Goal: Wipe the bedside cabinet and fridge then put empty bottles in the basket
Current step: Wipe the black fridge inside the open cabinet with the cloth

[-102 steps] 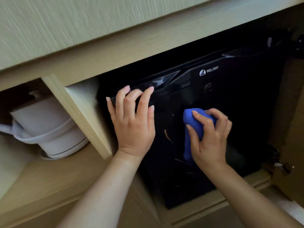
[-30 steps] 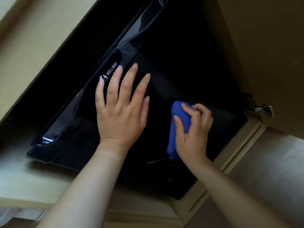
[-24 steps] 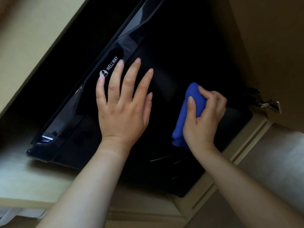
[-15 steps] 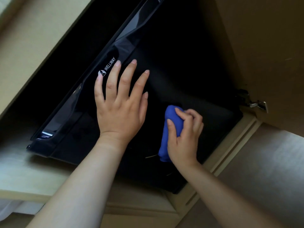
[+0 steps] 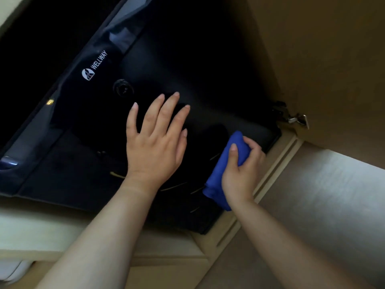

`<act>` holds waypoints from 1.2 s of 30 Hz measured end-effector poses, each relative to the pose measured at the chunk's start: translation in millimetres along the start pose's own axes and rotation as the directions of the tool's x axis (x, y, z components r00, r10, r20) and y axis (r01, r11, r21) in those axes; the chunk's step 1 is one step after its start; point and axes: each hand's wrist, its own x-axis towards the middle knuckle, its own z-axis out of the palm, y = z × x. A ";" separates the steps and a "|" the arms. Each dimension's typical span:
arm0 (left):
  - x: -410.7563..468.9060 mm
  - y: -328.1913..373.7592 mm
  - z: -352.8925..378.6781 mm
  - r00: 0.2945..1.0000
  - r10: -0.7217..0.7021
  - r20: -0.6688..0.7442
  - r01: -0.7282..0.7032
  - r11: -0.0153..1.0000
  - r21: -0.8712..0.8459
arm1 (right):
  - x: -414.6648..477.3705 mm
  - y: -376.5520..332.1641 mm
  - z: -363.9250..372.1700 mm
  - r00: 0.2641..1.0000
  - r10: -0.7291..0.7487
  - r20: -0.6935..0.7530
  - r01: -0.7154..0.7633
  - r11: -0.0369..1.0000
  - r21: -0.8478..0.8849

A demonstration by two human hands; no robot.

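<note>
Lying rolled against the black fridge door (image 5: 187, 59), the blue cloth (image 5: 227, 167) is seen with its long axis running from lower left to upper right, near the door's lower right corner. The fridge is housed in a pale wooden cabinet (image 5: 277, 163), whose hinge (image 5: 291, 117) is visible. The left hand (image 5: 155, 142) is pressed flat, fingers spread, on the door; the right hand (image 5: 241, 170) is closed around the cloth.

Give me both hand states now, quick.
Left hand: open, flat on the fridge door.
Right hand: closed on the blue cloth.
</note>
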 end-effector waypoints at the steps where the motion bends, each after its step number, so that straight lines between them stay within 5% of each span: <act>1: -1.5 -0.1 2.3 1.000 0.015 0.002 -0.015 1.000 0.025 | -2.0 -2.3 7.4 1.000 -0.006 -0.002 0.007 1.000 0.016; 8: -3.1 0.6 6.5 0.999 0.026 -0.028 -0.024 0.997 0.078 | -8.8 6.8 34.2 0.989 -0.118 -0.084 0.115 0.992 -0.042; 15: -4.7 2.0 8.6 0.999 0.036 -0.038 -0.032 0.995 0.089 | 17.0 18.5 27.3 0.988 -0.072 -0.138 0.063 0.996 -0.065; 20: -5.4 2.8 10.8 0.998 0.048 -0.040 -0.044 0.994 0.099 | 39.8 -21.1 36.1 0.963 -0.237 -0.125 0.232 0.971 -0.052; 25: -5.1 2.9 10.9 0.998 0.043 -0.042 -0.038 0.993 0.108 | 22.8 -15.7 34.7 0.911 -0.411 0.043 0.413 0.903 -0.116; 31: -5.3 3.4 9.4 0.998 0.052 -0.022 -0.050 0.993 0.107 | 33.2 13.3 17.5 0.967 -0.253 0.015 0.253 0.962 -0.101; 36: -4.8 2.6 10.3 0.999 0.052 -0.014 -0.050 0.993 0.106 | 60.7 -26.6 32.1 0.949 -0.303 -0.088 0.296 0.951 -0.089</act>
